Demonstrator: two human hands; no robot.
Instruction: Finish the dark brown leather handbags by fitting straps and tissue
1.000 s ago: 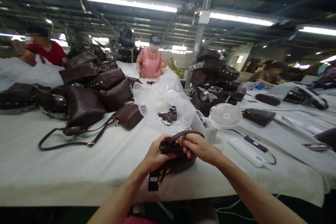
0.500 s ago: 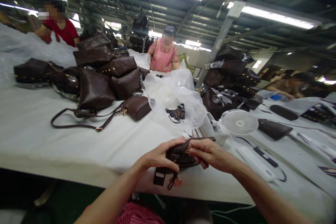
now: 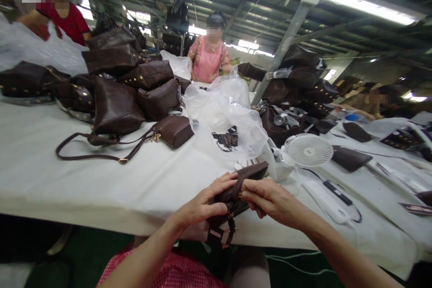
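Note:
A small dark brown leather bag [image 3: 251, 173] is between my hands at the table's near edge, tilted with its far right end raised. My left hand [image 3: 204, 202] grips its left side, thumb on the near side and fingers across the top. With closed fingers, my right hand [image 3: 272, 199] pinches a gold-coloured zipper pull at the bag's top; the fingers hide most of it. A black tag [image 3: 215, 234] and a short strap with gold-coloured fittings [image 3: 230, 230] hang from the bag's near end, over the table edge.
Brown bags [image 3: 116, 105] are piled at left, beside a pouch with a strap [image 3: 173, 131]. Clear plastic bags [image 3: 222, 112] with black tags [image 3: 229, 138] lie ahead. A white fan [image 3: 308, 149] and a power bank with a cable [image 3: 337, 192] stand right. A co-worker [image 3: 207, 58] stands opposite.
The bag in my hands has tipped, its far right end rising and its tag swinging slightly right. Across the table a dark brown bag has appeared beside the co-worker's arm. My view has shifted slightly.

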